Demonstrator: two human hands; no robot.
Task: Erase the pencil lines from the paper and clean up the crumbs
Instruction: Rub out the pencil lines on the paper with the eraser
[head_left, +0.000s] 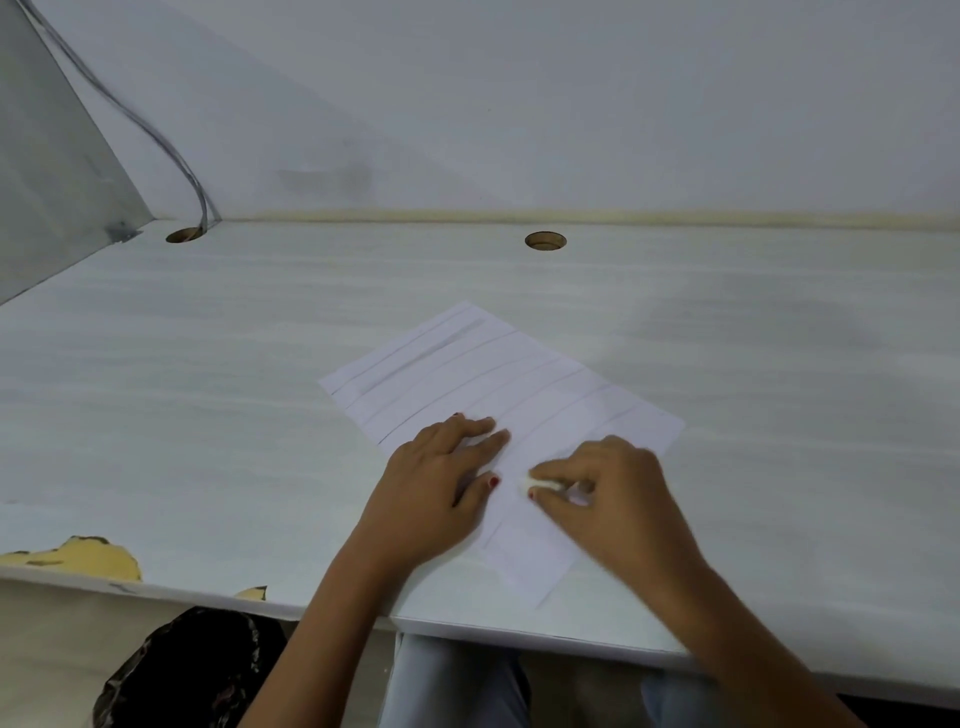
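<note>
A white sheet of paper (483, 374) lies slantwise on the pale desk, crossed by several grey pencil lines. My left hand (441, 483) rests flat on the sheet's near left part, fingers spread, pinning it down. My right hand (613, 493) pinches a small white eraser (537, 484) against the paper just right of my left thumb. The hand looks slightly blurred. The near part of the sheet under my hands shows only faint line marks. No crumbs are visible at this scale.
The white desk (208, 415) has two round cable holes (545, 241) at the back, one with grey cables (156, 135) running into it. Chipped laminate (88, 558) shows at the front left edge. A dark patterned bag (192, 670) sits below the desk.
</note>
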